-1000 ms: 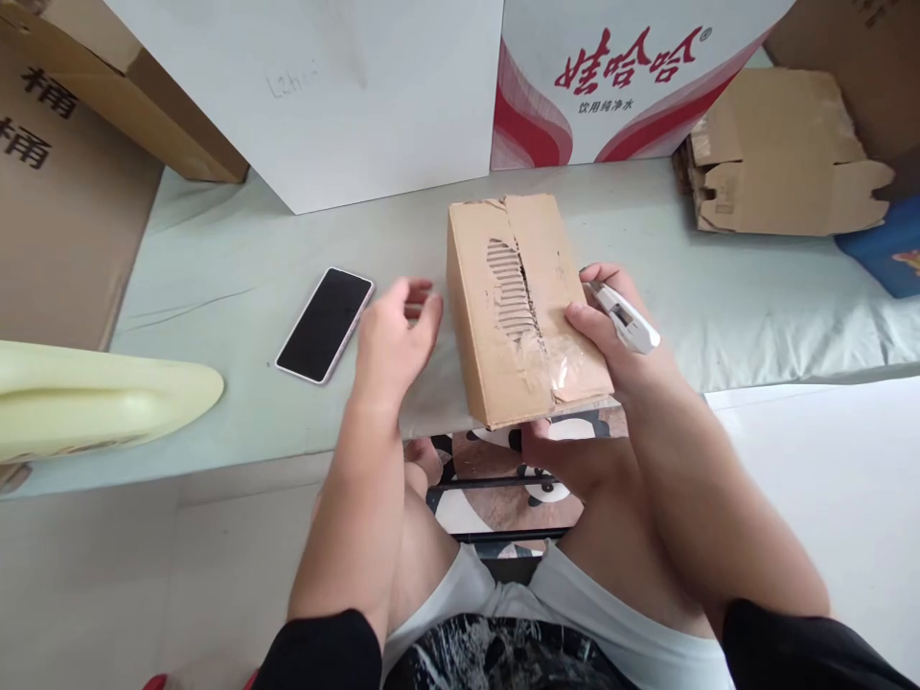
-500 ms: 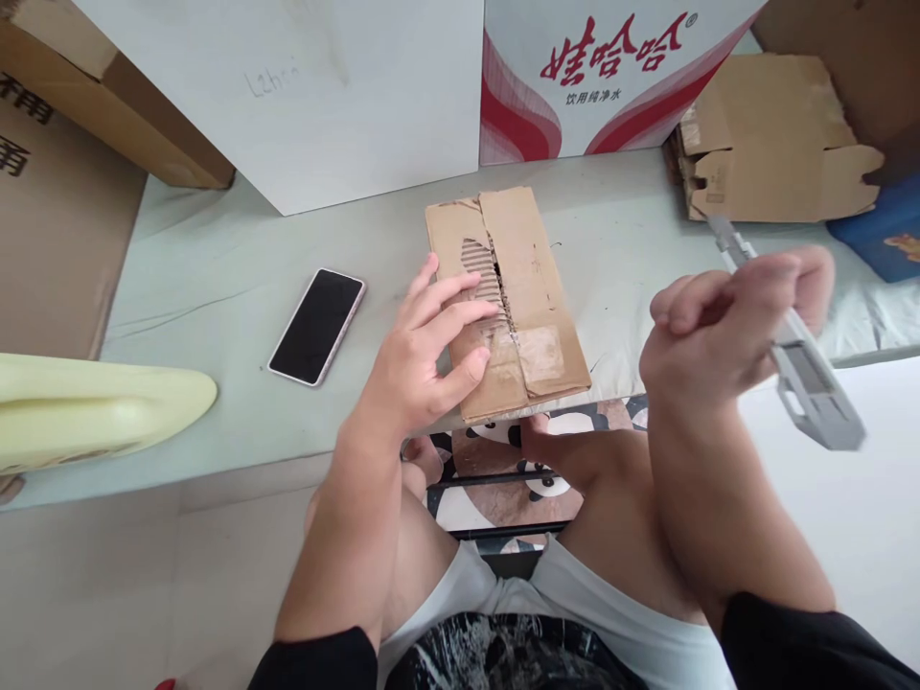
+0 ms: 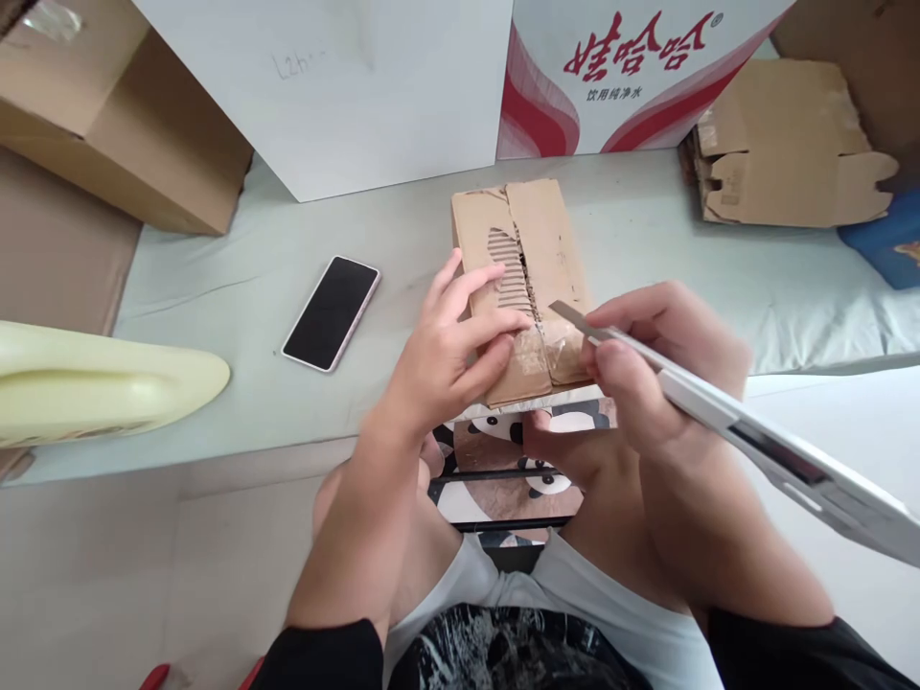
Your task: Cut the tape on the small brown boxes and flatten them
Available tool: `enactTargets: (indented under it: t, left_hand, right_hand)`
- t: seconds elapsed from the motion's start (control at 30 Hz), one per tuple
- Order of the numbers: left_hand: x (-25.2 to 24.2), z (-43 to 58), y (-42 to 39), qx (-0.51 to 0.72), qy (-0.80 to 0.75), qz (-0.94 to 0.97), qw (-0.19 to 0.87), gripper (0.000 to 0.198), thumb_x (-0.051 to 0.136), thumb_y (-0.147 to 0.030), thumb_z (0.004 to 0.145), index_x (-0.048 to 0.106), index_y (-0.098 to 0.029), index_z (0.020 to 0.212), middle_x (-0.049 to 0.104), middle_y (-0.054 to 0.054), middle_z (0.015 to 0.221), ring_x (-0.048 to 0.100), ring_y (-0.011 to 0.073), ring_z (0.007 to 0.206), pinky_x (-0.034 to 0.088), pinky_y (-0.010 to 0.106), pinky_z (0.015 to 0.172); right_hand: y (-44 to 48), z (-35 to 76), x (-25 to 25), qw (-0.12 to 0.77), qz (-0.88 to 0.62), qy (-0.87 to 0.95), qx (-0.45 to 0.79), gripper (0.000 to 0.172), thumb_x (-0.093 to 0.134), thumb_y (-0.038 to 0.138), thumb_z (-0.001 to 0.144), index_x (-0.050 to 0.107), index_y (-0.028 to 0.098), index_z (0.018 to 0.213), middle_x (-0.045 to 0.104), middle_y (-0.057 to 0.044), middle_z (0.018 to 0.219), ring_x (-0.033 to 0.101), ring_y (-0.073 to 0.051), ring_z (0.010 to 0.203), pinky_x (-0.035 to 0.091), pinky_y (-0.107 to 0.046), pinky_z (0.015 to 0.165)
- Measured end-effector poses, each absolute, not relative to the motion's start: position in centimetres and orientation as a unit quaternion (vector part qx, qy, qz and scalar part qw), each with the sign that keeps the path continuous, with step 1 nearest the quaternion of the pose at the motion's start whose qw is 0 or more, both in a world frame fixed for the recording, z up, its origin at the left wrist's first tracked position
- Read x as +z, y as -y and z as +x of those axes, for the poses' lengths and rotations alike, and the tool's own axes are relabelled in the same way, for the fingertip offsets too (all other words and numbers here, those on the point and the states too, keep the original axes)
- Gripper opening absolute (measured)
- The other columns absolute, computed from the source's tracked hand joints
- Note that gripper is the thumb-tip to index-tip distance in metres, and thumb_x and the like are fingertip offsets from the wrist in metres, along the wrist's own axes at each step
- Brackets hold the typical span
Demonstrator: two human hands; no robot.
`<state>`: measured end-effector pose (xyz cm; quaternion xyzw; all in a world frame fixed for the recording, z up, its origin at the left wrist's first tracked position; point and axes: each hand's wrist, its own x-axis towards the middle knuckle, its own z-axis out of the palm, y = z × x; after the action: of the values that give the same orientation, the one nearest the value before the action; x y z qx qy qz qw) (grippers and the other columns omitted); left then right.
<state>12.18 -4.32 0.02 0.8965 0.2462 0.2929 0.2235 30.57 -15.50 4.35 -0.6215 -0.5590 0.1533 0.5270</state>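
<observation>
A flat cardboard box (image 3: 553,240) lies in front of me, with a seam down its middle, a torn patch showing corrugated ridges, and clear tape near its close end. My left hand (image 3: 467,335) rests on the box's left half, fingers spread over the torn patch. In my right hand (image 3: 661,364) is a utility knife (image 3: 747,422), pinched near its front between thumb and fingers. Its blade is out and points left, over the box by the seam and the tape. Whether the blade tip touches the cardboard I cannot tell.
A phone (image 3: 331,313) lies on the pale cloth-covered surface (image 3: 402,230) to the left, near a yellow-green object (image 3: 107,383). Tall white boxes (image 3: 359,96) stand behind. Folded cardboard (image 3: 791,134) and a blue container (image 3: 887,240) sit at right. Another carton (image 3: 165,134) stands at left.
My right hand has swung left and inward, bringing the knife from the right side to above the box, blade now toward the seam. My left hand stays on the box.
</observation>
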Motion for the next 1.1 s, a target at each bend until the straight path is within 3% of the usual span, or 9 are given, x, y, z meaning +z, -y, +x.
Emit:
enactTargets:
  t: [0.1,0.3,0.47,1.1]
  left_hand:
    - [0.05,12.14,4.32,0.295,-0.244,0.893,0.237,0.026,0.052,-0.034,0.105,0.075,-0.03,0.116,0.056,0.007,0.156,0.038,0.032,0.159,0.023,0.066,0.134]
    - [0.2,12.25,4.24,0.287,-0.245,0.89,0.258,0.024,0.056,-0.034,0.103,0.077,-0.03,0.115,0.057,0.007,0.154,0.035,0.0344,0.16,0.024,0.068,0.133]
    - [0.14,12.41,4.24,0.292,-0.247,0.886,0.262,0.023,0.058,-0.031,0.102,0.078,-0.03,0.113,0.059,0.006,0.152,0.037,0.0337,0.159,0.024,0.068,0.133]
    - [-0.04,12.37,4.1,0.306,-0.234,0.883,0.268,0.025,0.056,-0.033,0.103,0.079,-0.028,0.114,0.059,0.008,0.151,0.039,0.0323,0.158,0.022,0.064,0.135]
  right_hand:
    - [15.36,30.37,4.22,0.469,-0.664,0.559,0.161,0.009,0.063,0.016,0.083,0.063,0.025,0.085,0.059,0.006,0.058,0.052,-0.011,0.048,0.04,-0.026,0.046]
    - [15.33,30.06,3.59,0.454,-0.696,0.543,0.122,0.013,0.061,0.014,0.078,0.054,0.025,0.077,0.055,0.005,0.055,0.046,-0.011,0.045,0.036,-0.028,0.043]
    - [15.38,30.12,3.74,0.44,-0.707,0.538,0.133,0.013,0.061,0.014,0.076,0.055,0.025,0.076,0.056,0.005,0.054,0.051,-0.012,0.047,0.037,-0.028,0.044]
    - [14.59,30.54,4.3,0.398,-0.707,0.559,0.173,0.009,0.061,0.017,0.078,0.056,0.025,0.077,0.06,0.006,0.052,0.047,-0.01,0.041,0.036,-0.028,0.046]
